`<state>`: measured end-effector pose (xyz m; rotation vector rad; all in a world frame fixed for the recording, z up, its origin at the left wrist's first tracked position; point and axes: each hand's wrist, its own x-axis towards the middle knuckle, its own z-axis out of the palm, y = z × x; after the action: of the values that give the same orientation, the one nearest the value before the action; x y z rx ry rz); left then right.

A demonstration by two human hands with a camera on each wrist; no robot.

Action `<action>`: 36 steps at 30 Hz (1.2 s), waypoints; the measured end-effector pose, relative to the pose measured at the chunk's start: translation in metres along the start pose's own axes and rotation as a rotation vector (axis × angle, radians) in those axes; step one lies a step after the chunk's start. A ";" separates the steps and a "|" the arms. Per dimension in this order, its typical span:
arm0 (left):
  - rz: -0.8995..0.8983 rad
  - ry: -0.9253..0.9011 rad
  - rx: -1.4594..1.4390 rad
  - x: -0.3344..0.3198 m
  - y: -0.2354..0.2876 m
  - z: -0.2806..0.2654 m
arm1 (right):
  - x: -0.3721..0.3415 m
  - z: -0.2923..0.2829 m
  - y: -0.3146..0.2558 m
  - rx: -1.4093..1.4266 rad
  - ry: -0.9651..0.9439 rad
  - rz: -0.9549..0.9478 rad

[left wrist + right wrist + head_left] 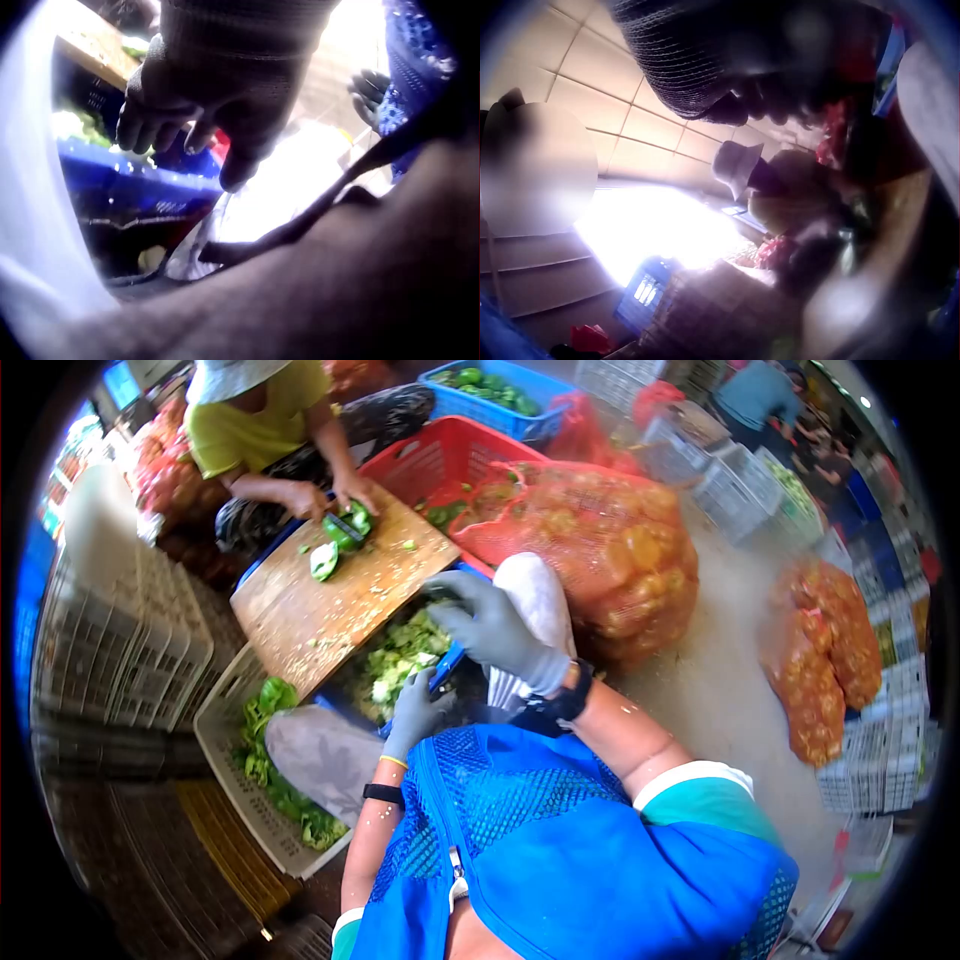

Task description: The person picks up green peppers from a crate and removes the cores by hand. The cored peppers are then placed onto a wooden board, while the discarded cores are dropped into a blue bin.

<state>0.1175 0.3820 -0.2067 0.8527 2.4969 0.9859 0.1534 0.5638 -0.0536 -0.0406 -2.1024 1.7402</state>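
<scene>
My grey-gloved left hand [420, 708] hangs by the near rim of a blue crate [447, 666]. In the left wrist view its fingers [169, 135] are loosely bent, with nothing between them. Inside the crate lie pale green chopped pepper pieces [405, 650]. My right hand [490, 628], gloved alike, is raised over the crate's right side, close to the cutting board [330, 600]; its fingers are relaxed and no held thing shows. The right wrist view has that hand dark at the top. Across the board another person's hands [305, 500] cut a green pepper [345, 530].
A pale crate of green peppers [262, 710] stands at my left, below stacked crates [130, 620]. To the right is a full red mesh sack [620, 550], with a red crate [440, 450] behind it. More sacks [825, 650] lie farther right.
</scene>
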 end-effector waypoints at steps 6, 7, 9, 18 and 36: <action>-0.125 -0.327 0.386 0.048 0.021 0.011 | -0.041 -0.180 0.077 -0.776 0.574 0.036; -0.082 -0.314 0.446 0.056 0.015 0.017 | -0.040 -0.207 0.093 -0.939 0.587 0.054; 0.084 -0.107 0.508 0.072 0.028 0.021 | -0.030 -0.254 0.122 -1.194 0.502 0.037; 0.087 -0.372 0.399 0.105 -0.013 0.051 | 0.009 -0.281 0.164 -1.338 -0.197 0.383; -0.410 -0.588 0.196 0.207 0.103 -0.040 | 0.060 -0.300 0.121 -1.043 -0.514 0.896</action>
<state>-0.0188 0.5533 -0.1219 0.5407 2.1375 0.2970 0.1685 0.8871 -0.1092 -1.0496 -3.4937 0.7456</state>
